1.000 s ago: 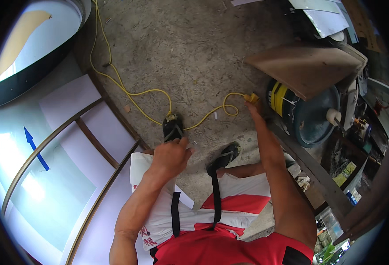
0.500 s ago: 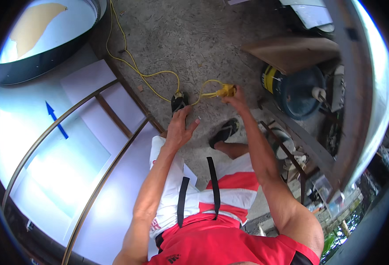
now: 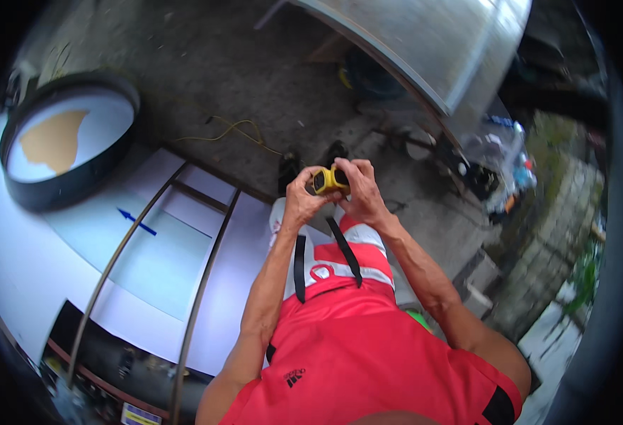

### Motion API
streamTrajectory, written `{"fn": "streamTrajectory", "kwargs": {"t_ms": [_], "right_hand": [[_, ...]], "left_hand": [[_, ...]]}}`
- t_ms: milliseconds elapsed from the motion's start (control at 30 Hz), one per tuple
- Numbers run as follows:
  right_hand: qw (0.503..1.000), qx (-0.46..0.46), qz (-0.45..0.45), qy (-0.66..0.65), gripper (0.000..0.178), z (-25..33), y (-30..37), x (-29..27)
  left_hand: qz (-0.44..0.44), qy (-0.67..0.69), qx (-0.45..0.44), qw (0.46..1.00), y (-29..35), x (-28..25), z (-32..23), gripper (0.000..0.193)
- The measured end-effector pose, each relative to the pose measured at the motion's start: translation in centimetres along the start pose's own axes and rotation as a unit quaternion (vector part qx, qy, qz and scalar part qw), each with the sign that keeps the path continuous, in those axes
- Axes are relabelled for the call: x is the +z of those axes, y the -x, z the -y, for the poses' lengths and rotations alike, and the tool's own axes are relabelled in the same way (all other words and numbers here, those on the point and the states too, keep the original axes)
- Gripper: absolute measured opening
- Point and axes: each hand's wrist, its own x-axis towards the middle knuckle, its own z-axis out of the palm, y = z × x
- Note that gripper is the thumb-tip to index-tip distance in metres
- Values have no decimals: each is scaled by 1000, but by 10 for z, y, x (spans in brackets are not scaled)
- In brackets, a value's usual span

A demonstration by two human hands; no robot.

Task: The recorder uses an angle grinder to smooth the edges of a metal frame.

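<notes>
Left hand and right hand both curl around small yellow tape measure, held up in front of chest. Fingers bent tight on it. Yellow cord lies on gray floor beyond. Round black tub sits far left.

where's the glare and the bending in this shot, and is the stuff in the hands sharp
Head view: glare washes out the white panel at left; fisheye bends the metal rails and curved steel sheet; rim is black; the yellow object between both hands is fairly sharp, right edge blurred.
</notes>
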Motion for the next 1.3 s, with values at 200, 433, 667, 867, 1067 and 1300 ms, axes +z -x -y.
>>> {"fn": "streamTrajectory", "kwargs": {"t_ms": [200,433,667,867,1067,1300], "right_hand": [[994,85,-29,54,85,1,54,-16],[955,206,-205,53,63,-16,179,-10],[708,593,-325,-205,21,-105,416,16],[568,725,-330,-208,21,-110,583,54],[474,784,-310,-256,19,-84,610,96],[406,710,-444,-366,17,-70,562,91]], "left_hand": [[190,54,-49,979,-1,31,23,50],[211,19,-163,964,6,59,55,46],[302,-111,-163,933,17,164,54,49],[381,-230,-137,885,32,297,58,52],[489,-211,-125,837,56,404,86,41],[495,-412,-103,758,27,427,126,45]]}}
